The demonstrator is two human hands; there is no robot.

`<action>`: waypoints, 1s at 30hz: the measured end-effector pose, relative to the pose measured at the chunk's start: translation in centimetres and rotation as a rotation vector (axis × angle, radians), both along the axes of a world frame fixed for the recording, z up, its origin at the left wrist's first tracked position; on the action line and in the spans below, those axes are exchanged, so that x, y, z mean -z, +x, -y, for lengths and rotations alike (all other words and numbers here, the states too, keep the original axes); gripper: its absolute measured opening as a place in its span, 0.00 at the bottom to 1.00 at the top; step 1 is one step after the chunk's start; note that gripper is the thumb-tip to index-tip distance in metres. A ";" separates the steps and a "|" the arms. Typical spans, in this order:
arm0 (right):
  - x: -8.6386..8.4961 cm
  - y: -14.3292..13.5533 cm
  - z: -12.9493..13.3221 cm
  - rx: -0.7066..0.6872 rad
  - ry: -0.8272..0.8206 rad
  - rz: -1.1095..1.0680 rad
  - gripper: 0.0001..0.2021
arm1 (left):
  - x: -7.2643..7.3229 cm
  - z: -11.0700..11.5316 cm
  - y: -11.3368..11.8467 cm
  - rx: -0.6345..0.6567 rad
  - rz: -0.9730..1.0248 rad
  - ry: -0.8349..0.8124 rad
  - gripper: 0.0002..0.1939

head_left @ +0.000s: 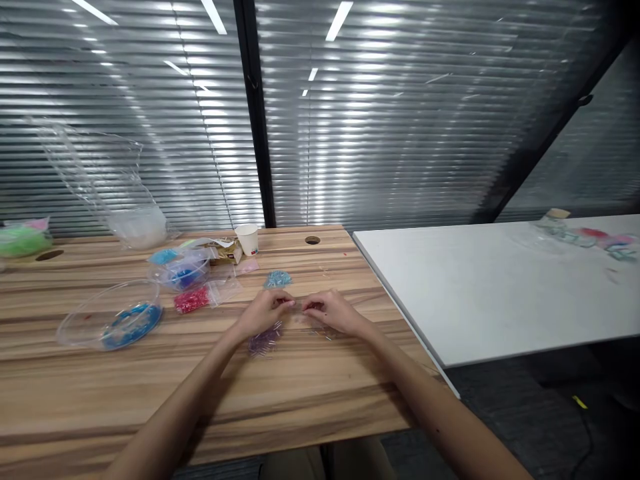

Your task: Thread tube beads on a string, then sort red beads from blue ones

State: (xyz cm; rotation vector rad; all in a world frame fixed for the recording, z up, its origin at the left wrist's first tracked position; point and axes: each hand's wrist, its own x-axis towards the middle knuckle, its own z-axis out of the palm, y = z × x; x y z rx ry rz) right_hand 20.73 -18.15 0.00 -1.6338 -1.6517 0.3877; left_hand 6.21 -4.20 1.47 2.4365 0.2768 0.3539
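Near the middle of the wooden table (210,380), my left hand (265,311) and my right hand (333,311) face each other a short gap apart. The fingertips of each are pinched together; whatever they hold is too small to make out. A pile of purple beads (265,340) lies just below my left hand. Behind the hands is a pile of light blue beads (277,279). Some small clear or brownish pieces (325,331) lie under my right hand, partly hidden by it.
To the left are a bag of red beads (193,300), a clear bowl (183,270) with blue contents and a round clear lid or dish (75,327) with blue beads. A paper cup (247,239) and a clear plastic bag (137,223) stand behind. A white table (490,293) adjoins right.
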 end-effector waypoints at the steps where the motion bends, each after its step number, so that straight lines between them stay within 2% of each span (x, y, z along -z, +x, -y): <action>1: -0.1 0.2 0.0 0.023 0.008 0.004 0.07 | 0.2 0.2 0.1 0.004 0.015 -0.004 0.11; 9: -0.3 1.0 0.0 0.157 0.067 0.089 0.07 | 1.9 2.2 0.7 0.079 0.053 0.032 0.04; 16: 0.4 1.0 -0.1 0.129 0.072 0.077 0.07 | 1.1 1.1 0.2 0.079 -0.091 0.014 0.03; 20: 0.0 1.1 0.1 0.086 0.042 0.063 0.06 | 0.1 0.0 -0.7 0.183 -0.192 0.021 0.03; 23: -0.8 1.3 0.6 -0.017 -0.039 0.018 0.05 | -0.5 -0.4 -1.1 0.252 -0.231 0.034 0.05; 26: -1.4 1.6 1.0 -0.128 -0.108 -0.020 0.07 | -0.7 0.0 -1.0 0.235 -0.173 0.044 0.09; 30: -1.3 2.1 1.1 -0.229 -0.169 0.013 0.11 | -0.2 1.4 -0.4 0.189 -0.067 0.025 0.12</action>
